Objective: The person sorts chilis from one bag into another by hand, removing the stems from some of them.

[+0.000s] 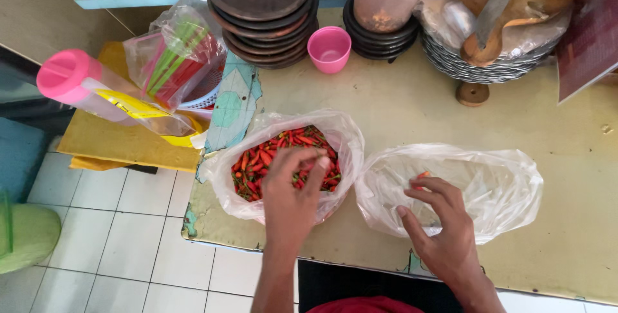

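Now, left hand (293, 190) in chili bag (225, 178), right hand (444, 223) holding 1 chili (422, 175)

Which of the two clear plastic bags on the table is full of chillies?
The bag under the left hand, the chilli bag, is packed with red chillies. The other bag, by the right hand, looks nearly empty.

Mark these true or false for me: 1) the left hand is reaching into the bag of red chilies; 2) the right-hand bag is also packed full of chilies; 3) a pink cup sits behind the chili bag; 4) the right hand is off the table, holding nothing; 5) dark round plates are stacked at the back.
1) True: the left hand has its fingertips in the bag of red chilies.
2) False: the clear bag looks nearly empty.
3) True: the pink cup stands behind it.
4) False: the right hand pinches a chili at the clear bag.
5) True: stacked dark plates.
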